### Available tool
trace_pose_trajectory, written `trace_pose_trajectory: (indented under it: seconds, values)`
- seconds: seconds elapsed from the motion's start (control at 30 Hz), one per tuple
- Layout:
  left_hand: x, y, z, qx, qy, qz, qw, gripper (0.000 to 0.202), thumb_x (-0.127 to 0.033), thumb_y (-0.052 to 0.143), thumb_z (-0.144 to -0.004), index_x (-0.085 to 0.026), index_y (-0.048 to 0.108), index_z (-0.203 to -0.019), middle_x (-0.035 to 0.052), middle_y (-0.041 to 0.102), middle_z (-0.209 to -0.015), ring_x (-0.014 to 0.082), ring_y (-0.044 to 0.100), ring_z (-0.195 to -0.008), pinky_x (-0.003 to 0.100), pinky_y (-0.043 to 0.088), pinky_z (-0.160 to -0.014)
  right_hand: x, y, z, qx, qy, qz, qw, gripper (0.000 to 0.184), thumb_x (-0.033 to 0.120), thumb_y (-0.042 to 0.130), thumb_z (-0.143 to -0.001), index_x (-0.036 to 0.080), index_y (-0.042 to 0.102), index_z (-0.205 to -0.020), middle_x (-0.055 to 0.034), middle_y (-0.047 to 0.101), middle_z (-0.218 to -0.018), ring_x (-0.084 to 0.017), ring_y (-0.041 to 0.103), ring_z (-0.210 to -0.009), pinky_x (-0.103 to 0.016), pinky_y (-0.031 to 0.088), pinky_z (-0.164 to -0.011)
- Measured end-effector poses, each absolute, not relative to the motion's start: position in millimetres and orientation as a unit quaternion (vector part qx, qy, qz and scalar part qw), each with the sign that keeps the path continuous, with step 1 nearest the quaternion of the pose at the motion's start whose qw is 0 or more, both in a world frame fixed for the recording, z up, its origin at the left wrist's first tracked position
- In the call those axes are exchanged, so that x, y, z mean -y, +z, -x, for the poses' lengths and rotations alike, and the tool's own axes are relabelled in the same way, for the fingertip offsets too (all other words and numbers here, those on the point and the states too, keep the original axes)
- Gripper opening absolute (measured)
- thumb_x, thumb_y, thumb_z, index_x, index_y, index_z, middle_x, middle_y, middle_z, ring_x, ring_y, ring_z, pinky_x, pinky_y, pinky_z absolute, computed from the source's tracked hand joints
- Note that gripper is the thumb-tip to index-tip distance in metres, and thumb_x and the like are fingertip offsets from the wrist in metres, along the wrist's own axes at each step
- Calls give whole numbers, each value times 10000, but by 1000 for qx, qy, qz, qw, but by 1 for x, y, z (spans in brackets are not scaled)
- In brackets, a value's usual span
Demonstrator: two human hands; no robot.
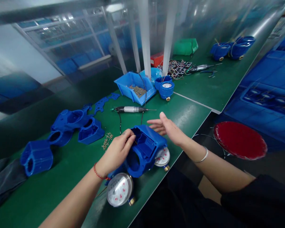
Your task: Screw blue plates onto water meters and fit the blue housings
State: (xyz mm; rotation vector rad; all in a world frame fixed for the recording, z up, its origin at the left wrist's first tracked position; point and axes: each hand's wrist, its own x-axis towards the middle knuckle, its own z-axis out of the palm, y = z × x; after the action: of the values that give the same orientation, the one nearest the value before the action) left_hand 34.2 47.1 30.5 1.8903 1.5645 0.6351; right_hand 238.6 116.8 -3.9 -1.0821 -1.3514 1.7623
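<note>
My left hand (120, 147) is at the left rim of a blue plastic meter housing (146, 167), thumb and fingers pinched together over its cavity. What the fingertips hold is too small or hidden to make out. My right hand (169, 129) is open just beyond the housing's far right side, fingers stretched out; whether it touches the housing I cannot tell. A round water meter (120, 190) with a brass fitting lies below my left wrist. Another water meter (162, 156) shows partly from under the housing's right side.
An electric screwdriver (131, 109) lies beyond the housing, near a blue bin (135, 96) of small screws and an assembled meter (166, 88). Loose screws (107, 141) and several blue housings (38, 156) are at left. A red stool (239, 139) stands off the table's right edge.
</note>
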Motion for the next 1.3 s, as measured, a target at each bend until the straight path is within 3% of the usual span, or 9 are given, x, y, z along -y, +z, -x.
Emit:
trace_pose_trajectory:
  seconds: [0.13, 0.3, 0.4, 0.53, 0.77, 0.93, 1.1, 1.2, 1.3]
  values:
    - [-38, 19, -44, -664, 272, -596, 360, 284, -447, 388, -881, -227, 442, -710, -34, 427, -592, 157, 443, -536, 270, 395, -507, -98, -11, -257, 578, 571, 424, 401, 777, 732, 336, -823, 156, 473, -1327, -145, 587, -1227, -255, 578, -1095, -419, 453, -918]
    - [-27, 21, -64, -675, 312, -497, 448, 319, -518, 387, -869, -230, 446, -745, -16, 471, -663, 182, 531, -609, 296, 494, -474, -71, -18, -256, 611, 587, 372, 379, 770, 537, 566, -822, 239, 245, -1454, -99, 348, -1478, -249, 356, -1345, -443, 288, -1113]
    - [-23, 22, -74, -658, 333, -542, 402, 330, -498, 394, -873, -227, 478, -705, 52, 579, -804, 277, 592, -940, 468, 543, -758, -74, -23, -250, 623, 564, 394, 371, 719, 447, 584, -830, 234, 274, -1443, -79, 315, -1499, -242, 324, -1366, -452, 234, -1145]
    - [-24, 13, -73, -668, 374, -605, 217, 334, -424, 403, -902, -219, 558, -688, 114, 620, -1114, 287, 294, -1369, 522, 327, -1064, -83, -34, -248, 619, 581, 417, 324, 618, 404, 528, -845, 219, 353, -1409, -85, 366, -1473, -245, 341, -1355, -482, 214, -1148]
    - [-45, 11, -46, -656, 365, -544, 375, 364, -484, 453, -882, -207, 624, -719, 140, 615, -1220, 277, 533, -1198, 471, 423, -1000, -87, -44, -252, 591, 587, 454, 316, 581, 412, 559, -777, 252, 472, -1329, -44, 317, -1501, -251, 214, -1410, -482, 91, -1174]
    - [-58, 24, -34, -640, 323, -584, 381, 364, -524, 526, -829, -220, 631, -659, 122, 616, -1216, 319, 464, -1262, 516, 383, -1032, -85, -48, -259, 516, 659, 462, 292, 615, 439, 544, -805, 257, 411, -1376, -68, 342, -1486, -300, 312, -1366, -553, 259, -1113]
    - [-16, -4, -64, -700, 477, -391, 360, 243, -436, 567, -855, -246, 607, -1001, 107, 467, -1402, 295, 442, -1290, 465, 457, -994, -75, -42, -259, 486, 675, 467, 300, 602, 445, 575, -808, 273, 414, -1362, -79, 370, -1466, -290, 355, -1344, -525, 306, -1100]
    - [15, -27, -90, -673, 498, -375, 397, 560, -355, 644, -819, -319, 419, -1331, 113, 394, -1458, 302, 401, -1316, 417, 512, -953, -72, -39, -254, 428, 704, 471, 315, 623, 450, 602, -789, 295, 402, -1359, -89, 452, -1401, -268, 470, -1256, -477, 397, -1047]
    - [24, -34, -111, -661, 494, -325, 463, 737, -334, 627, -824, -322, 227, -1443, 144, 403, -1443, 322, 476, -1256, 444, 545, -905, -73, -36, -250, 384, 714, 487, 324, 642, 462, 639, -763, 295, 420, -1343, -92, 440, -1409, -266, 481, -1247, -451, 433, -1021]
